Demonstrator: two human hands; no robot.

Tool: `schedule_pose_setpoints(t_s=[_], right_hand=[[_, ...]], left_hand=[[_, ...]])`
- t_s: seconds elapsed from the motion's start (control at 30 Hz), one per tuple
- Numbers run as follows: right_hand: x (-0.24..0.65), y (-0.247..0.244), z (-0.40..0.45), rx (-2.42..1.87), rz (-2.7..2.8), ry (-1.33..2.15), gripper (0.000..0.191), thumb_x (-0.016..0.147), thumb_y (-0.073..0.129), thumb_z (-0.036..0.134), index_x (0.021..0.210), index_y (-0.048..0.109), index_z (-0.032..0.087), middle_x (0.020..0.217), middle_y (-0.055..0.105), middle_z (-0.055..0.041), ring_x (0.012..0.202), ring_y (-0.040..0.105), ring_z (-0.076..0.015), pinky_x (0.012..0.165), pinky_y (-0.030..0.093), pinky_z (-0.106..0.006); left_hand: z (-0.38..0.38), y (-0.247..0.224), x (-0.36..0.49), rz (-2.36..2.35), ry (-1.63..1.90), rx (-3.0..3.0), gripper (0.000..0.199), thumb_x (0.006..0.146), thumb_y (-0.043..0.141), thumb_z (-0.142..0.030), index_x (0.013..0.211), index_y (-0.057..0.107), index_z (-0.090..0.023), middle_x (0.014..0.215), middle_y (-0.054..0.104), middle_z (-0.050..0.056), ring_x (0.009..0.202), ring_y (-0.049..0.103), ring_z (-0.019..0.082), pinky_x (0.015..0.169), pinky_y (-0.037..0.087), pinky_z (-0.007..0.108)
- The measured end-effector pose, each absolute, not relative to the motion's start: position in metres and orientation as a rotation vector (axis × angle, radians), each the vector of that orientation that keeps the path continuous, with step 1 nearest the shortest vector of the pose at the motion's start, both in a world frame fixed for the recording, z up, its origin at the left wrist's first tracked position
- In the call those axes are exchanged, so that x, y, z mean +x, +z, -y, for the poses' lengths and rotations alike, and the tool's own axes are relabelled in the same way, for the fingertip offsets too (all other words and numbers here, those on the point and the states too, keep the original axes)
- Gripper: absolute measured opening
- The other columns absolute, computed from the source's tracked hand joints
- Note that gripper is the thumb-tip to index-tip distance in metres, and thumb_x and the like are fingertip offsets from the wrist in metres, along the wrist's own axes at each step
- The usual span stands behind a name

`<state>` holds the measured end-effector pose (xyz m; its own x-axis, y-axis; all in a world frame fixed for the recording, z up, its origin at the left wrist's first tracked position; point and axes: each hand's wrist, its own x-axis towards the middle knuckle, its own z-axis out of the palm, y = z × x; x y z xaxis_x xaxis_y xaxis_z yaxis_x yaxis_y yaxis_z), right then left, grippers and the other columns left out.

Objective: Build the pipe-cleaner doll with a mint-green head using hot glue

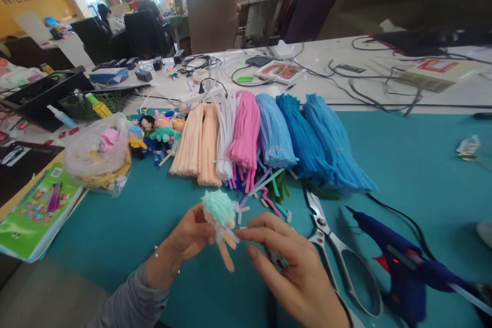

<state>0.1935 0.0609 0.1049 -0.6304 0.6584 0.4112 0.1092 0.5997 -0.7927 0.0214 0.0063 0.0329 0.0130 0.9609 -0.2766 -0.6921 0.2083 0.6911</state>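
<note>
A small doll [218,210] with mint-green fuzzy hair and peach limbs is pinched in my left hand [188,236], above the teal mat. Close to the doll's right side is my right hand [288,261], its fingers apart and a fingertip near the white part of the body; whether it touches is unclear. Partly under my right hand is a metal object that I cannot make out. Beyond the doll, bundles of fuzzy stems stand side by side: peach [200,146], white [226,138], pink [245,133] and blue [274,133].
Large scissors [338,246] and a blue glue gun [403,261] with a lit red light lie at the right. Cut stem pieces [269,200] are scattered before the bundles. At left are a plastic bag [98,151], small dolls [163,133] and a green booklet [33,210]. People sit behind.
</note>
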Motion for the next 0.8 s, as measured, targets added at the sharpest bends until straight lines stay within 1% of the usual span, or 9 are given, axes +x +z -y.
schedule_pose_setpoints(t_s=[0.13, 0.37, 0.53, 0.7, 0.8], right_hand=[[0.1946, 0.1046, -0.0589, -0.601, 2.121, 0.947, 0.022, 0.079, 0.049, 0.01, 0.086, 0.067, 0.021, 0.074, 0.061, -0.0042, 0.067, 0.061, -0.0166, 0.058, 0.05, -0.028], [0.1932, 0.1005, -0.058, -0.594, 2.142, 0.838, 0.021, 0.08, 0.048, 0.011, 0.087, 0.065, 0.021, 0.078, 0.061, -0.0055, 0.07, 0.06, -0.0172, 0.058, 0.05, -0.028], [0.1938, 0.0999, -0.0576, -0.55, 2.163, 0.797, 0.021, 0.081, 0.048, 0.009, 0.088, 0.064, 0.021, 0.076, 0.059, -0.0045, 0.068, 0.059, -0.0163, 0.057, 0.049, -0.028], [0.1939, 0.1013, -0.0569, -0.529, 2.187, 0.777, 0.022, 0.082, 0.047, 0.008, 0.088, 0.063, 0.02, 0.076, 0.059, -0.0047, 0.068, 0.058, -0.0161, 0.057, 0.048, -0.029], [0.1936, 0.1035, -0.0566, -0.543, 2.187, 0.76, 0.021, 0.081, 0.047, 0.009, 0.088, 0.064, 0.02, 0.077, 0.06, -0.0048, 0.068, 0.058, -0.0163, 0.056, 0.048, -0.029]], left_hand=[[-0.0067, 0.0321, 0.0216, -0.821, 1.347, 0.408, 0.039, 0.044, 0.086, -0.031, 0.07, 0.064, -0.015, 0.058, 0.059, -0.002, 0.047, 0.046, 0.008, 0.05, 0.035, 0.024], [-0.007, 0.032, 0.0218, -0.827, 1.35, 0.4, 0.04, 0.043, 0.086, -0.032, 0.072, 0.064, -0.015, 0.063, 0.062, 0.0, 0.051, 0.05, 0.009, 0.053, 0.037, 0.024], [-0.0075, 0.0331, 0.0228, -0.842, 1.354, 0.371, 0.041, 0.04, 0.087, -0.029, 0.07, 0.065, -0.015, 0.059, 0.06, -0.001, 0.052, 0.051, 0.01, 0.051, 0.036, 0.023], [-0.0078, 0.0325, 0.0228, -0.835, 1.357, 0.385, 0.039, 0.04, 0.087, -0.031, 0.066, 0.063, -0.015, 0.056, 0.057, -0.002, 0.048, 0.047, 0.008, 0.049, 0.034, 0.022], [-0.0074, 0.0319, 0.022, -0.843, 1.351, 0.391, 0.039, 0.04, 0.087, -0.031, 0.065, 0.062, -0.015, 0.056, 0.056, -0.002, 0.049, 0.047, 0.008, 0.049, 0.034, 0.022]])
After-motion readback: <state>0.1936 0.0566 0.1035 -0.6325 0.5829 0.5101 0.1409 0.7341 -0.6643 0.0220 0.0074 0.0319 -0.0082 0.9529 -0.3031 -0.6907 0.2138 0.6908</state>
